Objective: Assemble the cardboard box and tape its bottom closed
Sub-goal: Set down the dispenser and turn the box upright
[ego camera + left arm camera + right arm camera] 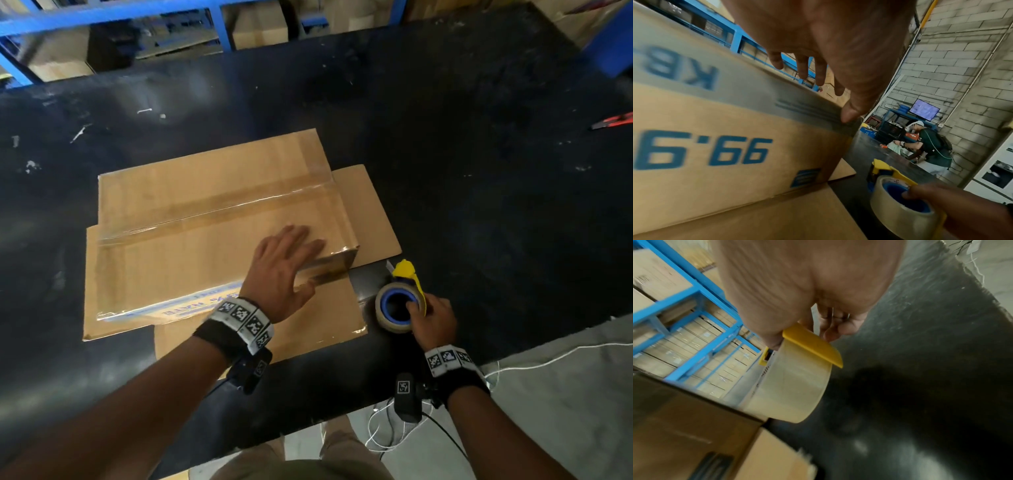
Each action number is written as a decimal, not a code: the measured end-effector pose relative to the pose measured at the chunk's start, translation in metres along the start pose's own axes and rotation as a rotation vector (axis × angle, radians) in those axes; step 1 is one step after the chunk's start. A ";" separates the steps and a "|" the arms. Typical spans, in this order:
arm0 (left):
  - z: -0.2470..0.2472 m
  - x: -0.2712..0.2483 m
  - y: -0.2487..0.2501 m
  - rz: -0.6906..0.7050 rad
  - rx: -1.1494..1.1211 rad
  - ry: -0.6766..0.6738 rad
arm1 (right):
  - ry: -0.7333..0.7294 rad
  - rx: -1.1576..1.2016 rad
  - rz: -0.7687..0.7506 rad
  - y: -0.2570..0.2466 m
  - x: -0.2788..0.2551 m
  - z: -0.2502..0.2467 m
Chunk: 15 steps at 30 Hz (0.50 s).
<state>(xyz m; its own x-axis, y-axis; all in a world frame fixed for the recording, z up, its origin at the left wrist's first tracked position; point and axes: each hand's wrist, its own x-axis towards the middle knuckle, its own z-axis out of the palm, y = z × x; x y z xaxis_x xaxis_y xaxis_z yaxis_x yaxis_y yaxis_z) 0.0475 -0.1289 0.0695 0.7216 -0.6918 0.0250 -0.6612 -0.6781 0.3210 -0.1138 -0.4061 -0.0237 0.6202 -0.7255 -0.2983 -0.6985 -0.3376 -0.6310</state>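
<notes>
The cardboard box (212, 219) stands upside down on the black table (479, 171), its bottom facing up and its free flaps splayed flat on the tabletop around it; a strip of clear tape (219, 209) runs along the centre seam where the two bottom flaps meet, and more tape glints along the near edge and down the right end. The left hand (284, 267) lies flat on the bottom near the box's right near corner, fingers straight and spread, palm down on the cardboard; the thumb (851, 112) reaches over the edge and touches the taped corner, while the fingertips point away across the flap. In the left wrist view the near side wall shows blue print, blurred and upside down. The right hand (433, 318) is just off the box's right near corner, above the table edge; its fingers are curled into the blue core of a tape dispenser (400, 301) with a yellow guard, gripping the roll of clear tape, which sits close beside the box's corner flap; whether roll and flap touch cannot be told. Blue shelving (113, 13) stacked with cartons stands beyond the table; a red-handled tool (613, 121) lies at the far right.
</notes>
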 end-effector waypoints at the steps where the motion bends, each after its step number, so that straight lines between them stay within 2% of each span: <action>1: 0.005 0.005 0.005 -0.014 0.012 -0.011 | -0.011 -0.015 -0.006 0.004 0.006 -0.002; 6: 0.018 0.002 0.012 -0.051 0.036 0.005 | -0.056 -0.076 -0.021 0.027 0.024 -0.011; 12: 0.017 -0.003 0.015 -0.062 0.008 -0.002 | -0.134 -0.090 0.034 0.046 0.032 -0.015; 15: 0.010 -0.002 0.017 -0.085 -0.088 0.000 | -0.177 -0.104 0.057 0.045 0.033 -0.021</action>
<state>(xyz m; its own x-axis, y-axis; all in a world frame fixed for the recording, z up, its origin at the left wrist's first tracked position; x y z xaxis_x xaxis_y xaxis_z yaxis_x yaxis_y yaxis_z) 0.0326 -0.1415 0.0659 0.7742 -0.6329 -0.0056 -0.5774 -0.7098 0.4035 -0.1321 -0.4577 -0.0474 0.6255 -0.6315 -0.4582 -0.7615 -0.3662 -0.5348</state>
